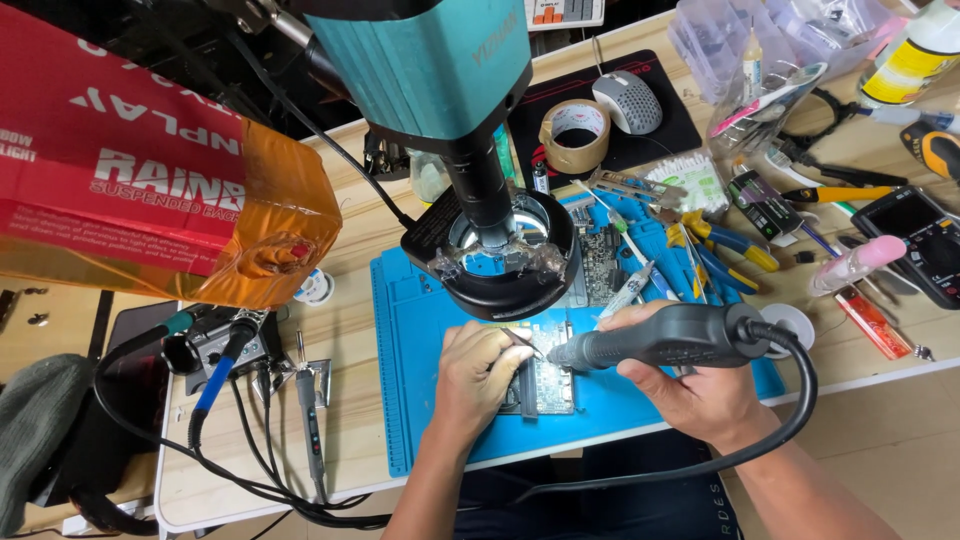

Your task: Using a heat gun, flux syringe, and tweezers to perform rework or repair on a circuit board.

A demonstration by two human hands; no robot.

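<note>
A green circuit board (pixel 547 385) lies on a blue work mat (pixel 420 330) under a teal microscope (pixel 440 60) with a black ring light (pixel 500 290). My left hand (pixel 480 375) rests on the board's left side and pinches thin tweezers (pixel 525 342) that point at the board. My right hand (pixel 690 385) grips a dark grey hot-air handpiece (pixel 660 340); its metal nozzle aims left at the board, close to the tweezer tips. A thick black hose (pixel 800 410) loops from the handpiece toward me.
Pliers and cutters (pixel 730 245), a second board (pixel 600 265), a tape roll (pixel 575 135), a mouse (pixel 627 102) and a multimeter (pixel 925 240) crowd the right. A red box (pixel 120 160) and soldering irons (pixel 225 365) with cables sit left.
</note>
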